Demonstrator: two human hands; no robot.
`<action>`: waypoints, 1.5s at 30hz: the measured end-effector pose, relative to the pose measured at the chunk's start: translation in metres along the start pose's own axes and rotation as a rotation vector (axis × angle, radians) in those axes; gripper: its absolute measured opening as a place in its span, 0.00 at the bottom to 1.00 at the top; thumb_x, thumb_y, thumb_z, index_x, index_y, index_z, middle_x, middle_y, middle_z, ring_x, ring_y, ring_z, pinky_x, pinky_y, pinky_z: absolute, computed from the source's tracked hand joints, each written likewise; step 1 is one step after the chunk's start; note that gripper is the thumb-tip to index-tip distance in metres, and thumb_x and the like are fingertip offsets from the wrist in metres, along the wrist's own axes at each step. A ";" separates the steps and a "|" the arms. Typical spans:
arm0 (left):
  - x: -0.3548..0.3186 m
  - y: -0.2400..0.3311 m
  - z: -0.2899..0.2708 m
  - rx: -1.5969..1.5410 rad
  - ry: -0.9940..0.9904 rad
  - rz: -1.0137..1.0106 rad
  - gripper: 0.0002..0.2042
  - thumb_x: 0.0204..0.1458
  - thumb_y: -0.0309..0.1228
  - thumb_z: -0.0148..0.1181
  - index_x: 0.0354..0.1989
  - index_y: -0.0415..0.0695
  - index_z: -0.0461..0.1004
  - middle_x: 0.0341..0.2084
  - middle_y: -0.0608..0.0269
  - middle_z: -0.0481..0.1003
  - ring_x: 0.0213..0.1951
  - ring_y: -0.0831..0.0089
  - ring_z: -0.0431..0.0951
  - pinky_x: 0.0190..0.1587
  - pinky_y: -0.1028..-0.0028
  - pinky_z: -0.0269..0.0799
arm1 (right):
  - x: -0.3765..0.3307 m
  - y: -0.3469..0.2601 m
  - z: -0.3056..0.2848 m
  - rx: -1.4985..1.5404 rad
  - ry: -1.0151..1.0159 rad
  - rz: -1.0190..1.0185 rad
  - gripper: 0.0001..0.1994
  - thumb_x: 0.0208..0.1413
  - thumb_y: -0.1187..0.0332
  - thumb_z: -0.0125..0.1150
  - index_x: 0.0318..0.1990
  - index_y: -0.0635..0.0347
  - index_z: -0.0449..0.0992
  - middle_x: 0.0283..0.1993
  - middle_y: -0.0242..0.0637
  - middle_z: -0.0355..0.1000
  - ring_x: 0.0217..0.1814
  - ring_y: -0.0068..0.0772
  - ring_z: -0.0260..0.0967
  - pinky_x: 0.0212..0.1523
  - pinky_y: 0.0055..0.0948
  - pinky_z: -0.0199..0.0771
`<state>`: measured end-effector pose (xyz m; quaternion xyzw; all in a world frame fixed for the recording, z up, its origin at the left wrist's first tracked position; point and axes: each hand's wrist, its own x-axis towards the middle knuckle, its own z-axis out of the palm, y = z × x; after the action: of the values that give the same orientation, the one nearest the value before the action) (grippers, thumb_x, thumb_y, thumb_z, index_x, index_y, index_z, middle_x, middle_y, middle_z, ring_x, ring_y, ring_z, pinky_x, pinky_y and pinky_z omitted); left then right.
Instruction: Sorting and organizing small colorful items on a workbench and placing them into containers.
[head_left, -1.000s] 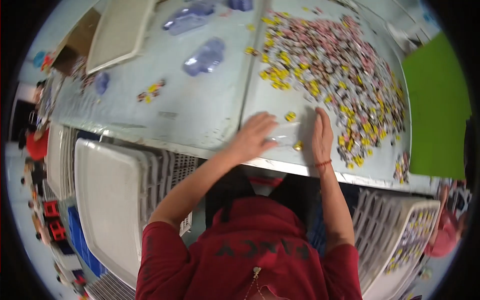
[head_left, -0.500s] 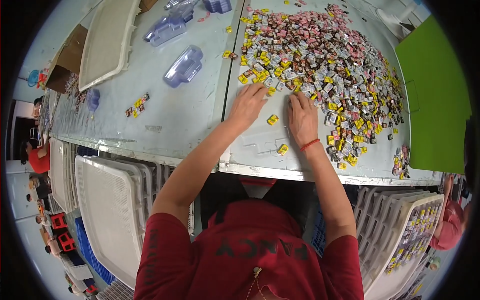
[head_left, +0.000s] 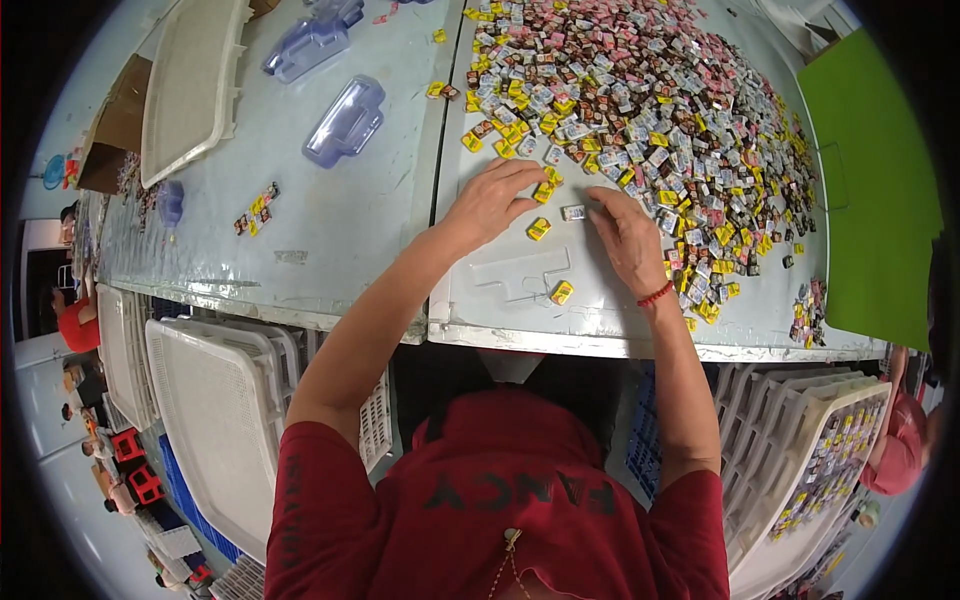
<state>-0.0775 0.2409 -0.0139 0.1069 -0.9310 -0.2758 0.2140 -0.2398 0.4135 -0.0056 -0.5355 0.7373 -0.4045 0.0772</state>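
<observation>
Yellow packets (head_left: 547, 187) are touched by the left hand (head_left: 495, 203), grip unclear; the right hand (head_left: 630, 243) is half-open. Lower right, packet rows (head_left: 836, 440) are held in a white tray (head_left: 795, 468).

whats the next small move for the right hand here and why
Probably pinch the small white piece between the right hand's thumb and fingers: it lies just off those fingertips, apart from the big pile, and the hand looks loosely open with nothing visible in it, while the left hand is at the yellow pieces.
</observation>
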 end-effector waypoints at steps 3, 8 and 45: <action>-0.003 0.002 0.004 -0.018 0.025 -0.015 0.17 0.46 0.28 0.64 0.47 0.43 0.73 0.47 0.60 0.72 0.48 0.59 0.71 0.52 0.64 0.67 | 0.004 -0.010 0.001 -0.020 -0.041 -0.061 0.13 0.53 0.73 0.61 0.47 0.57 0.76 0.46 0.42 0.74 0.43 0.41 0.73 0.42 0.31 0.74; -0.006 0.011 0.003 -0.055 0.049 -0.029 0.15 0.47 0.29 0.64 0.45 0.43 0.74 0.46 0.60 0.74 0.47 0.58 0.71 0.51 0.65 0.68 | 0.002 -0.009 0.007 -0.173 -0.056 -0.177 0.12 0.48 0.73 0.64 0.43 0.57 0.77 0.44 0.41 0.74 0.44 0.46 0.70 0.44 0.35 0.73; -0.045 0.015 -0.026 -0.027 0.150 -0.034 0.13 0.48 0.29 0.64 0.42 0.41 0.75 0.50 0.55 0.72 0.54 0.56 0.69 0.55 0.63 0.66 | -0.087 -0.046 -0.007 -0.260 0.047 -0.030 0.12 0.44 0.76 0.65 0.38 0.62 0.74 0.42 0.44 0.73 0.43 0.47 0.69 0.44 0.36 0.71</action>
<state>-0.0270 0.2559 -0.0012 0.1402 -0.9066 -0.2831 0.2796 -0.1739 0.4864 0.0023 -0.5425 0.7770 -0.3189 -0.0161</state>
